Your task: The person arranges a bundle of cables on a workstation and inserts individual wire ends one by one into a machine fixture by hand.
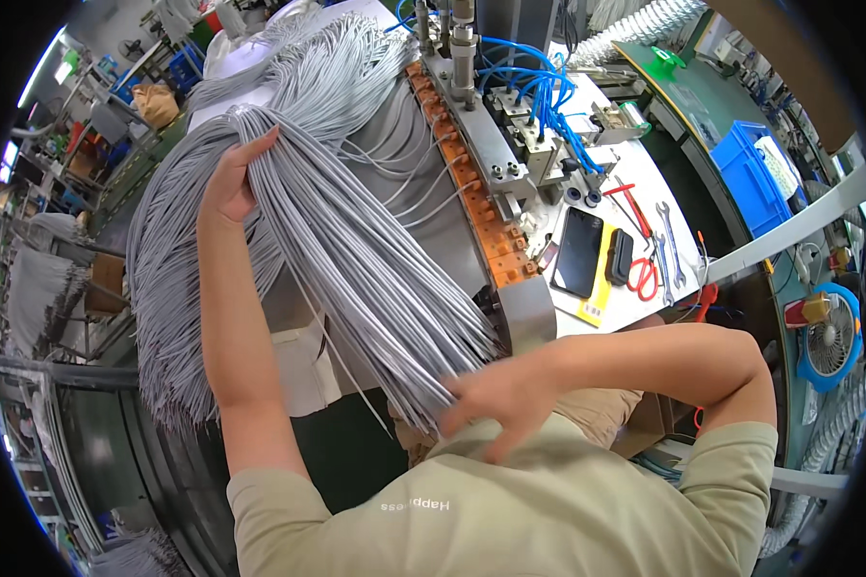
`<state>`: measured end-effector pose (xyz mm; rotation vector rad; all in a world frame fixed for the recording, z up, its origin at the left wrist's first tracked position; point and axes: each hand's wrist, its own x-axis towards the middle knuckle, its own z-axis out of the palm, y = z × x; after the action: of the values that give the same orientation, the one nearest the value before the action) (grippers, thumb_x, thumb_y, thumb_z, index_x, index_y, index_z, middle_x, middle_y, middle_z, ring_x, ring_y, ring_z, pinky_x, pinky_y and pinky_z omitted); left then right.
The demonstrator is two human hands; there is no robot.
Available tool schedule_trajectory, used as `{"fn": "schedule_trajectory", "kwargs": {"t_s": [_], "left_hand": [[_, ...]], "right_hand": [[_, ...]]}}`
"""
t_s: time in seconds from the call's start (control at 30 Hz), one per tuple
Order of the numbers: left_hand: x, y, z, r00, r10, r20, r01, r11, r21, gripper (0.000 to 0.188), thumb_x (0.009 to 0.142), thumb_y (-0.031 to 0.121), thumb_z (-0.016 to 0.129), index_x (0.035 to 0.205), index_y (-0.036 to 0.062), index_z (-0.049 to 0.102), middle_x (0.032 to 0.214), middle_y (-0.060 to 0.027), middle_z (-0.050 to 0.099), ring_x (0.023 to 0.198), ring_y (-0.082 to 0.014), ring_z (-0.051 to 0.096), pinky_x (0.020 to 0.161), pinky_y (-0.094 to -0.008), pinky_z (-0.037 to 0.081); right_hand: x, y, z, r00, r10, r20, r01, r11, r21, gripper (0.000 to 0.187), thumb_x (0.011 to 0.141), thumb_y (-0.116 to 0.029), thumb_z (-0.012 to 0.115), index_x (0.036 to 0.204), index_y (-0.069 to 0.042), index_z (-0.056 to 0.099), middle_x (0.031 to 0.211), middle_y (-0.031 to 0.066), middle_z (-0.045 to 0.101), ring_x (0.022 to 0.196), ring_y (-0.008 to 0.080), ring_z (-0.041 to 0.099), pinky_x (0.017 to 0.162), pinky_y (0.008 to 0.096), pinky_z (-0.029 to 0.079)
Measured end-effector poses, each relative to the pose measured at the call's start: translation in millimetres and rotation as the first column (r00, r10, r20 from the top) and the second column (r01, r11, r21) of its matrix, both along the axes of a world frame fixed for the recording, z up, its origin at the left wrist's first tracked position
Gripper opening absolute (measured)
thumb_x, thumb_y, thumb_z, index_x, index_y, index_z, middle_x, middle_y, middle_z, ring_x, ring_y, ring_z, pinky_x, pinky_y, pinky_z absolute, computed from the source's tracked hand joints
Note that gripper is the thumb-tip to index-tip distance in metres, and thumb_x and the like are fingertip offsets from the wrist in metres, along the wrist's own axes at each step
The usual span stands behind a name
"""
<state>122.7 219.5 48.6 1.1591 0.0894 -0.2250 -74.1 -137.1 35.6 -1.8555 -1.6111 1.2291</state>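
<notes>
A thick bundle of thin grey cables (356, 260) runs slantwise from the upper left down toward my body. Near its upper end my left hand (233, 181) is closed round it, with the thumb lying over the top and the other fingers hidden behind. At the lower end, the loose cable tips fan out in front of my shirt. My right hand (505, 399) is beside these tips, smeared by motion; whether it touches or grips any cable cannot be made out. More grey cables (168, 279) hang in a large mass left of my left forearm.
Right of the bundle stands a machine with an orange slotted rail (471, 192) and blue air hoses (553, 96). On the white tabletop lie a phone (577, 252), red-handled scissors (645, 277) and wrenches (672, 245). A blue bin (746, 178) and blue fan (827, 337) are farther right.
</notes>
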Motion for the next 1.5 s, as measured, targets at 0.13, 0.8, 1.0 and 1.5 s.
{"fn": "schedule_trajectory", "kwargs": {"t_s": [0.13,0.8,1.0,1.5], "left_hand": [[-2,6,7,0.998,-0.030,0.053,0.024,0.992,0.120,0.024,0.087,0.010,0.072,0.105,-0.0044,0.065,0.097,-0.0104,0.072,0.078,-0.0204,0.071,0.072,-0.0333,0.060],[-230,-136,26,0.903,0.211,-0.376,-0.105,0.954,0.282,0.047,0.081,-0.002,0.070,0.126,-0.0071,0.055,0.121,-0.0176,0.062,0.109,-0.0296,0.063,0.097,-0.0433,0.051],[-208,-77,57,0.950,0.152,0.273,-0.295,0.147,0.944,0.073,0.083,0.008,0.073,0.148,0.0015,0.038,0.147,-0.0168,0.047,0.135,-0.0288,0.046,0.112,-0.0427,0.037],[28,-37,63,0.697,-0.715,0.061,-0.332,-0.246,0.910,0.048,0.067,0.048,0.082,0.073,0.0025,0.068,0.068,-0.0117,0.061,0.067,-0.0288,0.057,0.064,-0.0396,0.042]], "right_hand": [[-18,-39,-31,0.870,0.075,-0.487,-0.036,0.995,0.088,0.057,0.084,-0.031,0.072,0.132,-0.005,0.054,0.130,0.0242,0.052,0.120,0.0351,0.052,0.095,0.0456,0.047],[-33,-193,-112,0.178,-0.520,-0.835,0.927,0.374,-0.035,0.028,0.095,-0.004,0.063,0.121,0.002,0.054,0.091,0.0094,0.070,0.086,0.0159,0.068,0.079,0.0296,0.054],[-23,-193,-110,0.243,-0.578,-0.779,0.938,0.343,0.038,0.028,0.094,-0.005,0.064,0.119,0.002,0.055,0.087,0.0093,0.070,0.081,0.0156,0.068,0.075,0.0288,0.054],[25,-104,2,0.641,-0.719,-0.270,0.761,0.547,0.348,0.023,0.090,-0.008,0.069,0.110,0.001,0.062,0.078,0.0071,0.068,0.068,0.0162,0.067,0.064,0.0289,0.051]]}}
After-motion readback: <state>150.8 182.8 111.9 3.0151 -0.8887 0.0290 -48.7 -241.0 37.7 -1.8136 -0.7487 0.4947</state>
